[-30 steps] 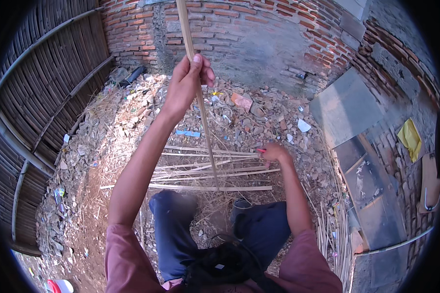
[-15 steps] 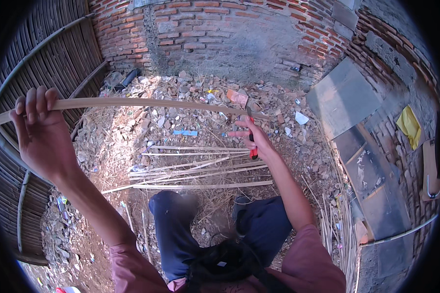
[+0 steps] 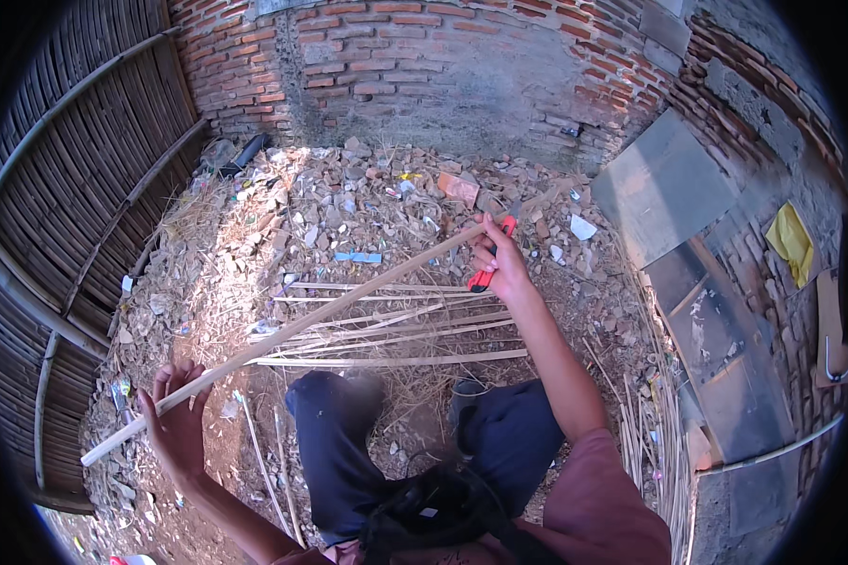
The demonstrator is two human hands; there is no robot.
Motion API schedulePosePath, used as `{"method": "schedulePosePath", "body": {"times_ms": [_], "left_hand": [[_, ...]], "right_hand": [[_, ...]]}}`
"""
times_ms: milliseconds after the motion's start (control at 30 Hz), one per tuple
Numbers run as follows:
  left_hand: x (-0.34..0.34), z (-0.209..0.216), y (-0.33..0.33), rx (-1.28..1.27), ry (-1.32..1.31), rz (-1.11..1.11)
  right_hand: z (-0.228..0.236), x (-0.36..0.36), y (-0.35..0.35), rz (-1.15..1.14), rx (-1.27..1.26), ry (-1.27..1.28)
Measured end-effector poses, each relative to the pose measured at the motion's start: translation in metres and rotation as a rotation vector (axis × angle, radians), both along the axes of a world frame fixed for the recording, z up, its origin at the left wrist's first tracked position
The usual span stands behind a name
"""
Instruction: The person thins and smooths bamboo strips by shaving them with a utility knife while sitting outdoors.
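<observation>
A long pale bamboo strip (image 3: 349, 299) slants across in front of me, its near end low on the left and its far end high on the right. My left hand (image 3: 181, 414) is closed loosely around the strip close to its near end, thumb on one side and fingers on the other. Toward the far end, my right hand (image 3: 505, 264) grips a red and black utility knife (image 3: 481, 280) and also pinches the strip. The knife's blade appears to lie by the strip, but the exact contact is too small to tell.
Several cut bamboo strips (image 3: 386, 360) lie on the rubble ground ahead of my knees. A bundle of thin strips (image 3: 671, 471) runs along the right. A woven bamboo wall (image 3: 75, 198) stands left, a brick wall (image 3: 424, 66) ahead, and grey boards (image 3: 664, 188) lean at the right.
My left hand has come down and toward me, so the strip has swung from nearly level to a steep slant. The right hand has stayed near its place, the knife now tilted.
</observation>
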State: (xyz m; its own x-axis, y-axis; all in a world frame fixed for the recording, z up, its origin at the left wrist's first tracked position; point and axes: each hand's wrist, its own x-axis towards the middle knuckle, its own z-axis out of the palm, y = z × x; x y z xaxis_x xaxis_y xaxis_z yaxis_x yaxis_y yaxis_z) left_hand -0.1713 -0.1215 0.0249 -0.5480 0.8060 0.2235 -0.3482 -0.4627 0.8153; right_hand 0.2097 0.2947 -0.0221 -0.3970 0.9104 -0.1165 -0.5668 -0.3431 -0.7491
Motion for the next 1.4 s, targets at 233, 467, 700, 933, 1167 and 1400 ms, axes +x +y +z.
{"method": "schedulePosePath", "body": {"times_ms": [233,467,700,933,1167,1400], "left_hand": [[0.008,-0.033,-0.069,-0.958,0.763,-0.461],[0.090,0.053,-0.033,0.048,0.839,-0.870],[0.157,0.051,0.068,-0.415,1.466,0.347],[0.147,0.005,0.085,-0.613,1.223,0.152],[0.146,-0.017,0.096,-0.658,1.111,0.013],[0.149,-0.029,0.093,-0.655,0.826,-0.038]], "right_hand": [[0.018,0.012,-0.005,-0.123,0.067,-0.131],[0.027,-0.006,-0.013,-0.094,0.062,-0.084],[0.020,0.001,-0.024,-0.047,0.021,-0.106],[0.041,0.004,-0.043,0.039,0.202,-0.223],[0.010,0.015,-0.024,-0.296,0.749,-0.847],[0.029,-0.020,-0.096,0.015,1.082,-0.833]]}}
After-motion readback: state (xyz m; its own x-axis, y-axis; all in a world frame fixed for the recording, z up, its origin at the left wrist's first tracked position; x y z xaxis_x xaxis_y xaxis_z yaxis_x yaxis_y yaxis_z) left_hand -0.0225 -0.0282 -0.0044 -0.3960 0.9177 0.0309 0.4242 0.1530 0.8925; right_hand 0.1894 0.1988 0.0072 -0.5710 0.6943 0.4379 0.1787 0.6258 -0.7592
